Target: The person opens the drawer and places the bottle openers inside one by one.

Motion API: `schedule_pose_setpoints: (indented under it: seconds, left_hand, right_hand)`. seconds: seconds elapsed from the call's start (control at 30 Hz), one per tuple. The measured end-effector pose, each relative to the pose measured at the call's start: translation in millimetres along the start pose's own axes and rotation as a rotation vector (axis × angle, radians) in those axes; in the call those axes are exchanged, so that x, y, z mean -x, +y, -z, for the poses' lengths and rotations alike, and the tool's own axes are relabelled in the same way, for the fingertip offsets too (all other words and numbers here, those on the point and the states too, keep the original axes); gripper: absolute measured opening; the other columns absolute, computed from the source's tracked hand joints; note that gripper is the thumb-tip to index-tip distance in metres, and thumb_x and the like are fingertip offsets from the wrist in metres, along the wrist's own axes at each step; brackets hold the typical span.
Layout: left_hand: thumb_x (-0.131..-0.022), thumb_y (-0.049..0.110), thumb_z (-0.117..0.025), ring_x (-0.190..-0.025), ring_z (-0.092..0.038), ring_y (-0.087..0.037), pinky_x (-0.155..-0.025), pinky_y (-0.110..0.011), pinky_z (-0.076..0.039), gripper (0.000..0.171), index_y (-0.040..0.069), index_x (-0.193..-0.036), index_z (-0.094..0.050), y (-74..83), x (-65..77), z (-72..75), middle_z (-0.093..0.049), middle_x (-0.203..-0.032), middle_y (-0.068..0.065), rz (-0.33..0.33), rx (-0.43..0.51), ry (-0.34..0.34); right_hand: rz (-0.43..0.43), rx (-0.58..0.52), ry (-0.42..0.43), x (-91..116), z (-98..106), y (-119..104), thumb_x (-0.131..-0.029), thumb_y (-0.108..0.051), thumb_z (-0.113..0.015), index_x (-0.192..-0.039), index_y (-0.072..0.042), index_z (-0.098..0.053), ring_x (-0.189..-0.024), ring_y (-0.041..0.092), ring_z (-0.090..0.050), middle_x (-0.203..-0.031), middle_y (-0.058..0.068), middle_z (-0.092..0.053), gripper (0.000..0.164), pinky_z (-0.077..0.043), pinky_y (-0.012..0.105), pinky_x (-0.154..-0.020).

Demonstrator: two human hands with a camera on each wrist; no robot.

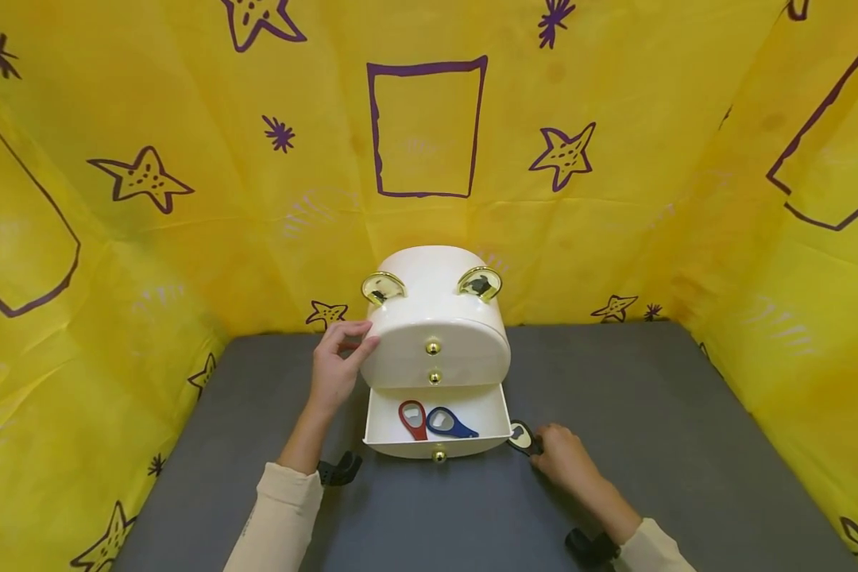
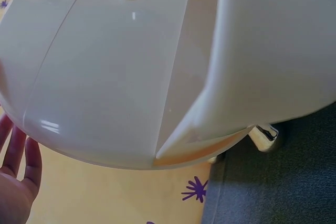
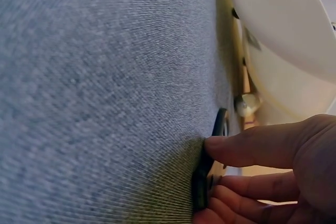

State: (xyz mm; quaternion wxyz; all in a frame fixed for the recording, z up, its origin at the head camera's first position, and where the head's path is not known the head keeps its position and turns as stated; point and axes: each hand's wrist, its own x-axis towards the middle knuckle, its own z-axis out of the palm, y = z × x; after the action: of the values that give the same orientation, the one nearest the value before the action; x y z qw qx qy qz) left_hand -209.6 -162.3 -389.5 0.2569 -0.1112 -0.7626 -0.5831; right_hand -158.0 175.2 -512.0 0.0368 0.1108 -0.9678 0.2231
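Note:
A white drawer cabinet (image 1: 436, 318) with gold knobs and two gold-rimmed ear shapes stands on the dark table. Its bottom drawer (image 1: 496, 409) is pulled out, with a red bottle opener (image 1: 419, 432) and a blue bottle opener (image 1: 457, 430) lying inside. At the cabinet's upper left edge, my left hand (image 1: 336, 369) touches the side with thumb and fingertips. Those fingers (image 2: 32, 166) reach past the rim in the left wrist view. Right of the drawer, my right hand (image 1: 566, 457) pinches a black bottle opener (image 1: 520, 437) by its handle, low over the table.
Grey fabric covers the table (image 1: 615, 381). Yellow cloth walls (image 1: 429, 222) with purple drawings rise behind the cabinet and on both sides. A gold knob (image 1: 439, 456) sticks out from the drawer's front. Black straps (image 1: 339, 469) sit at both wrists.

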Motion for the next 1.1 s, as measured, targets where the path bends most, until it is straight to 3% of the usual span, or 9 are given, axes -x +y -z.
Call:
schedule_pose_setpoints:
  seconds: [0.3, 0.67, 0.87, 1.1]
  left_hand:
    - [-0.080, -0.005, -0.074, -0.096, -0.054, 0.003, -0.077, -0.014, -0.049, 0.022, -0.013, -0.100, -0.067, -2.0, 1.7, 1.7, -0.062, -0.108, -0.029, -0.007, 0.013, 0.018]
    - [-0.081, -0.005, -0.073, -0.095, -0.054, 0.002, -0.076, -0.011, -0.047, 0.022, -0.013, -0.100, -0.067, -2.5, 3.4, 0.6, -0.062, -0.108, -0.029, 0.011, 0.026, 0.011]
    - [-0.081, -0.004, -0.073, -0.096, -0.054, 0.002, -0.076, -0.013, -0.048, 0.022, -0.013, -0.100, -0.067, -2.8, 3.2, -1.1, -0.062, -0.109, -0.029, 0.012, 0.025, 0.006]
    - [-0.081, -0.003, -0.073, -0.095, -0.054, 0.000, -0.077, -0.013, -0.047, 0.023, -0.013, -0.101, -0.067, -0.1, 0.7, -1.1, -0.062, -0.109, -0.029, 0.025, 0.027, 0.010]
  right_hand:
    - [-0.022, -0.052, -0.006, 0.4, -5.1, 0.7, -0.060, 0.001, -0.074, -0.064, -0.008, -0.055, -0.060, 0.015, -0.042, -0.063, 0.000, -0.046, 0.021, -0.034, 0.030, -0.053]
    - [-0.125, -0.197, -0.017, 6.7, -2.4, 11.6, -0.060, -0.001, -0.077, -0.079, -0.002, -0.067, -0.063, 0.011, -0.047, -0.065, -0.002, -0.055, 0.022, -0.039, 0.024, -0.058]
    - [-0.180, -0.240, 0.000, 4.3, 16.6, 13.0, -0.064, -0.003, -0.077, -0.090, 0.004, -0.070, -0.065, 0.012, -0.052, -0.069, 0.001, -0.061, 0.027, -0.043, 0.025, -0.059]
    - [-0.186, -0.267, 0.023, -2.7, 54.1, 6.7, -0.070, -0.007, -0.075, -0.097, 0.005, -0.071, -0.068, 0.011, -0.056, -0.077, 0.004, -0.066, 0.029, -0.046, 0.022, -0.060]
